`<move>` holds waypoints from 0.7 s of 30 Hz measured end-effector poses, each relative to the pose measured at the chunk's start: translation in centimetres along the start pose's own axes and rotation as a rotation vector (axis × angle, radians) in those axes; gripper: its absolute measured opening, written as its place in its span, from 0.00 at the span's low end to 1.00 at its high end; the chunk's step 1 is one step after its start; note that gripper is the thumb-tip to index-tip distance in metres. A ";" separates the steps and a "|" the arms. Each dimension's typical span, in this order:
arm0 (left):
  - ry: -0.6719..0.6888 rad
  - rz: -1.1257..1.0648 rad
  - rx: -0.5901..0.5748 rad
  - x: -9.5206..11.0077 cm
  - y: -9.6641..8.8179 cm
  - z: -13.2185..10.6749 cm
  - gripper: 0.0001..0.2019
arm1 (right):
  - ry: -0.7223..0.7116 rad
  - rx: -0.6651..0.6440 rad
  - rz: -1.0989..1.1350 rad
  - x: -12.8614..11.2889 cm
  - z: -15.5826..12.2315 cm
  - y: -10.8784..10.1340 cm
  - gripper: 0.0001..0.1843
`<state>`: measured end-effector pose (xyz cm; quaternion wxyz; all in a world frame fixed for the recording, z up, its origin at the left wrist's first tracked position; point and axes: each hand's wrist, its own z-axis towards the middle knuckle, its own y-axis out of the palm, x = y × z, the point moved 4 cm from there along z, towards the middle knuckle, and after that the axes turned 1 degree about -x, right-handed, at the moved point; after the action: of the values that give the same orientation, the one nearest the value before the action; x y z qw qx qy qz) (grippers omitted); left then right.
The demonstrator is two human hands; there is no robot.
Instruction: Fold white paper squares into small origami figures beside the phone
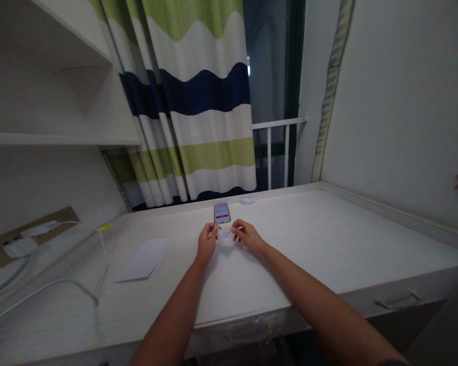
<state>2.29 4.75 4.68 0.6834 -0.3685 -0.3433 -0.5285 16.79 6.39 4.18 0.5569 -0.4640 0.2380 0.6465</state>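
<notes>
White paper, a small folded piece (225, 236), is held just above or against the pale wooden desk (351, 229), midway between the person's two hands; whether it touches the desktop I cannot tell. The left hand (207, 238) has its thumb and fingertips closed on the left edge of the paper. The right hand (244, 233) pinches the right edge between thumb and forefinger, its other fingers curled.

Just beyond the hands, on the far side, a smartphone (222, 213) lies face up with its screen lit, showing a red bar across a pale page. To the right of the phone, by the far edge of the desk, sits a small white scrap (247, 201). Well to the left of the left hand, loose white sheets (143, 259) lie overlapping and askew.

Farther left, white plugs (21, 247) are set in a brown socket board (70, 216), with a white cable (57, 282) looping over the near left of the desk. At the far side hangs a curtain (209, 91) striped in green, white and navy, with a white railing (269, 152) at its right.
</notes>
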 end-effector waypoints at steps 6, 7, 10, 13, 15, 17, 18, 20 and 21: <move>-0.023 -0.116 0.020 -0.5 -0.1 0.2 0.11 | 0.037 0.054 0.126 0.7 0.2 0.1 0.12; -0.020 -0.125 0.022 -0.5 -0.1 0.2 0.11 | 0.049 0.059 0.140 0.8 0.2 0.1 0.12; -0.023 -0.143 0.027 -0.3 -0.1 0.1 0.10 | 0.072 0.072 0.158 0.9 0.3 0.1 0.14; -0.021 -0.095 -0.002 0.3 -0.1 0.1 0.09 | 0.067 0.095 0.160 0.9 0.3 -0.1 0.14; -0.008 -0.029 -0.039 0.8 0.0 0.0 0.08 | 0.062 0.108 0.164 0.9 0.3 -0.3 0.15; 0.008 0.015 -0.057 1.1 0.1 0.0 0.08 | 0.058 0.118 0.171 1.0 0.4 -0.4 0.16; 0.013 0.021 -0.057 1.1 0.1 0.0 0.08 | 0.055 0.125 0.177 1.0 0.4 -0.5 0.16; 0.013 0.010 -0.050 1.0 0.1 0.0 0.09 | 0.049 0.143 0.197 1.1 0.5 -0.6 0.17; 0.007 -0.003 -0.046 0.9 0.2 0.0 0.09 | 0.047 0.153 0.209 1.2 0.6 -0.7 0.18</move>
<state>2.63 4.34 5.41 0.6753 -0.3818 -0.3289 -0.5386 17.32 7.66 3.54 0.5144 -0.4078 0.3467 0.6700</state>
